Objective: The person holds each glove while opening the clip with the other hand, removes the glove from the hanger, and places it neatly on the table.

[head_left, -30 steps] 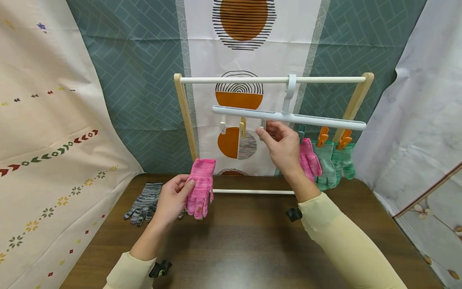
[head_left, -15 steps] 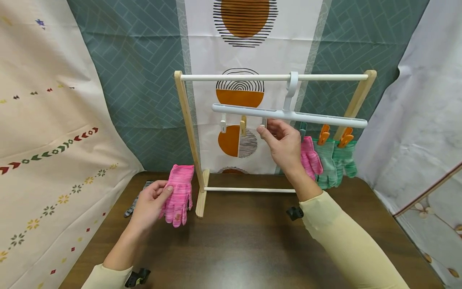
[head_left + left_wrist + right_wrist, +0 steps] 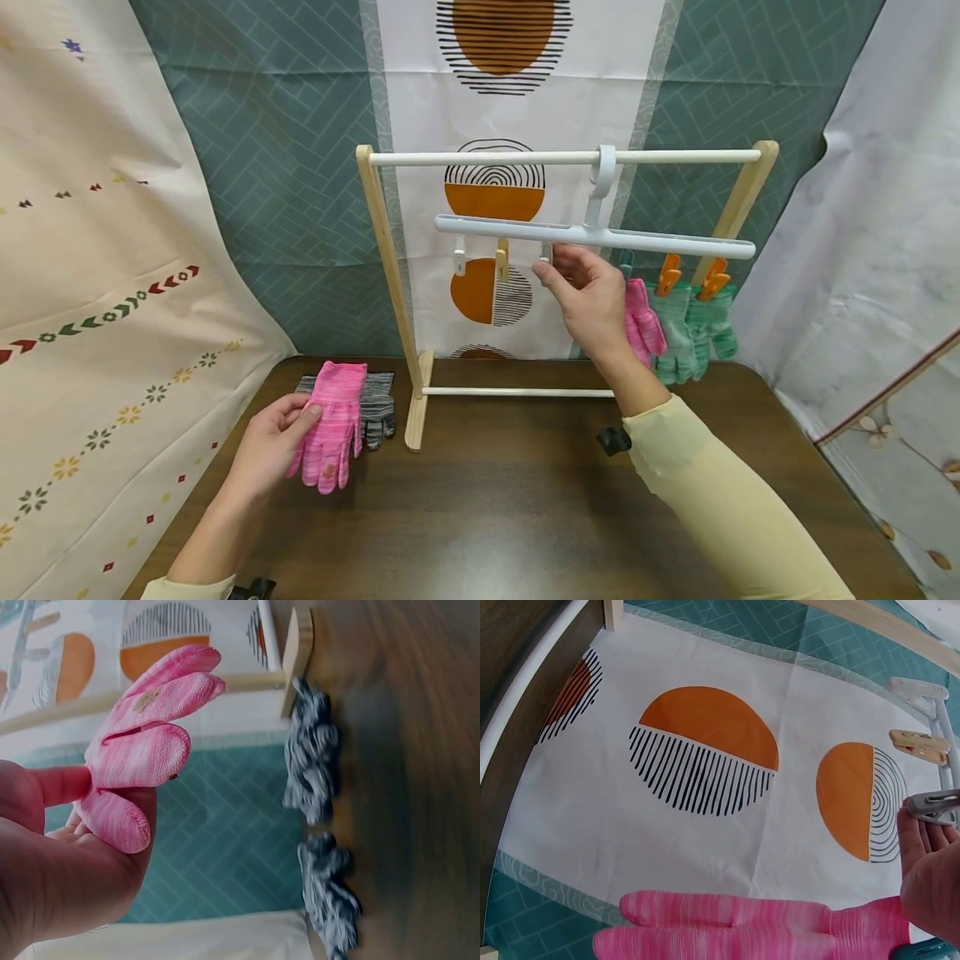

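My left hand (image 3: 272,442) pinches a pink glove (image 3: 334,425) near its middle, cuff up and fingers hanging, above the table's left side. Behind it lie grey-black striped gloves (image 3: 377,408), partly covered in the head view; the left wrist view shows two grey bundles (image 3: 311,761). My right hand (image 3: 588,296) pinches a grey clothespin (image 3: 932,804) under the pale hanger bar (image 3: 525,229). Beside that hand, another pink glove (image 3: 643,321) hangs from a dark green clothespin (image 3: 626,263). Two green gloves (image 3: 675,337) hang from orange clothespins (image 3: 668,275) farther right.
A wooden rack (image 3: 390,267) with white rods carries the hanger by its hook (image 3: 602,179). A white clothespin (image 3: 460,257) and a yellowish clothespin (image 3: 502,260) hang from the bar's left part. The brown table (image 3: 480,500) extends below, with patterned cloths around.
My left hand has carried the pink glove left and downward, away from the hanger and over the grey gloves. My right hand keeps its place at the grey clothespin.
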A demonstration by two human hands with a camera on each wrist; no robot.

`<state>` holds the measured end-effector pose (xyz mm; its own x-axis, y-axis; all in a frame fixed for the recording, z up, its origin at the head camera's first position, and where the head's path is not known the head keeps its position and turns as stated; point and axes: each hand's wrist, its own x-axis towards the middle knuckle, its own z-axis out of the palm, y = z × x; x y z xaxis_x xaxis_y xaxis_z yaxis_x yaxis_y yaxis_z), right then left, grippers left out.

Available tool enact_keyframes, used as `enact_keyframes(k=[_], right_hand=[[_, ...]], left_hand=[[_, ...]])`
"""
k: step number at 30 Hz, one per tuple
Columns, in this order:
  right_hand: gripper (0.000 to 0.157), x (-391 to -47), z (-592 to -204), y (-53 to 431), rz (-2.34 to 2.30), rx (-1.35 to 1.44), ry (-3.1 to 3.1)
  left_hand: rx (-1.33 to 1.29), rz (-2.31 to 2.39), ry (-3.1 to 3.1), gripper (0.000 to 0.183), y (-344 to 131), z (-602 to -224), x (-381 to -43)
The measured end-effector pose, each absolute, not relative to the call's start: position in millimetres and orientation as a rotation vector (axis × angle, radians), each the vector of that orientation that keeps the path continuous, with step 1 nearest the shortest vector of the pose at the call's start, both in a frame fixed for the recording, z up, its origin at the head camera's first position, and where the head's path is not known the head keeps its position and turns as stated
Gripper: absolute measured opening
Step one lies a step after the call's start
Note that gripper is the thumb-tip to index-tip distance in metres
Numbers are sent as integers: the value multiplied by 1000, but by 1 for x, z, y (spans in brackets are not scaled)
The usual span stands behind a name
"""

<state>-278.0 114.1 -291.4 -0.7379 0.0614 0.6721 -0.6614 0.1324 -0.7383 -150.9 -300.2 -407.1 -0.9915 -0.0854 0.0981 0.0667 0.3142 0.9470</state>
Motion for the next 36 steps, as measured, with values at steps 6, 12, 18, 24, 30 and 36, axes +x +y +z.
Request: enact_keyframes(k=[6, 12, 18, 24, 30, 36], right_hand=[[36, -277, -289, 113, 1669, 581, -1850], [38, -275, -288, 112, 1653, 570, -1871], [38, -275, -289, 112, 1646, 579, -1875], [38, -276, -290, 113, 1650, 577, -1872], [39, -276, -290, 113, 1655, 575, -1870], [39, -274, -290, 112, 1664, 589, -1864]], left_hand=[[93, -1756, -2486, 39, -324, -415, -146], [162, -1720, -2526, 39, -344, -426, -142], [194, -1720, -2560, 37, -359, -433, -139], [222, -1670, -2638, 38, -369, -437, -137], [235, -1625, -2721, 40, -378, -442, -135], [250, -1561, -2807, 41, -387, -447, -136]])
